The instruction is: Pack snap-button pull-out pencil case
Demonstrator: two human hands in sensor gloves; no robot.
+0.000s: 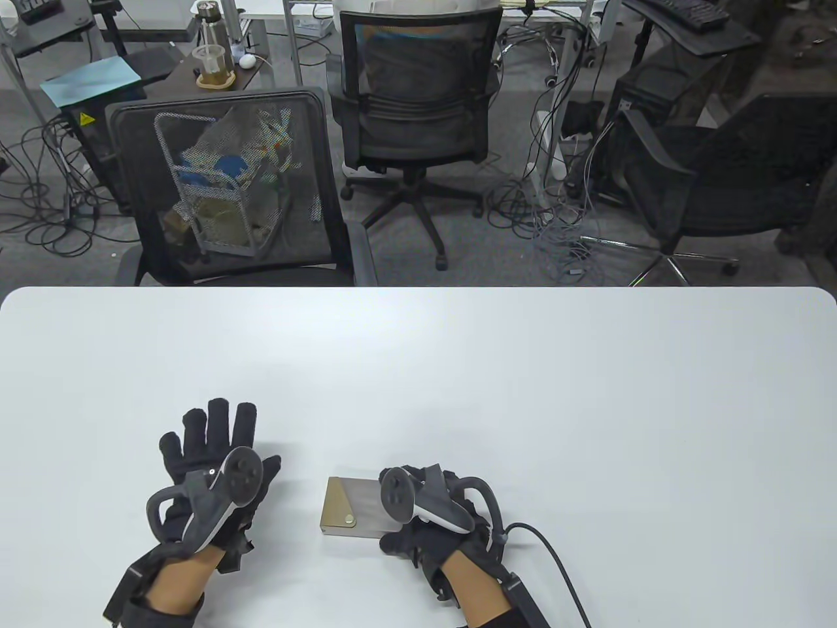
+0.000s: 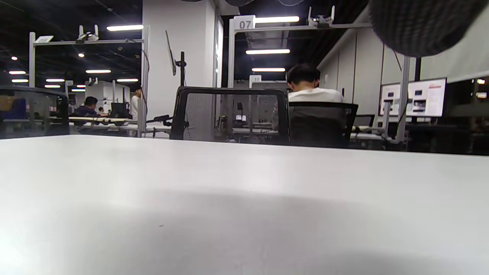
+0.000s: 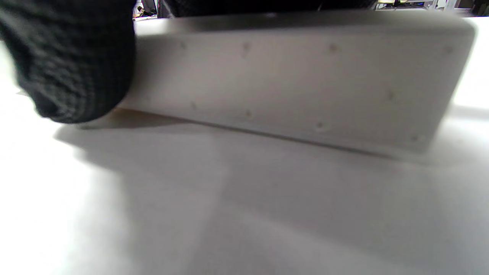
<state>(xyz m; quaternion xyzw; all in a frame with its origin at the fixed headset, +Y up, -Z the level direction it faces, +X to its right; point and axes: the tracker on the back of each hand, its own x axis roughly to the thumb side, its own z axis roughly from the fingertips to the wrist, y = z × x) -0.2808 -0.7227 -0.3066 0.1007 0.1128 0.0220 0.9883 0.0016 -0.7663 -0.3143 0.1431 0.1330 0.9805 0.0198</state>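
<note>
So my right hand has its grip on the pencil case, holding it by its right end; in the right wrist view a gloved fingertip is pressed against the near left corner of the case's pale side, and that side looks slightly tilted off the surface, though the view is blurry. The left hand is released, fingers spread flat, palm down on the surface, gripping nothing and sitting just left of the case with a gap of bare white between them. The case is a small boxy thing, greyish with a tan band and a little round snap on its left end, lying near the front edge of the surface, roughly in the middle between both hands. The surface itself is plain white with rounded far corners, and there's a lot of open space ahead and off to both sides. Past the far edge it's an office: a mesh chair pushed right up against the surface, another chair behind it, a third on the right, plus cables all over the floor. The left wrist view shows a mesh chair back and someone seated facing away, with monitors to the right.
</note>
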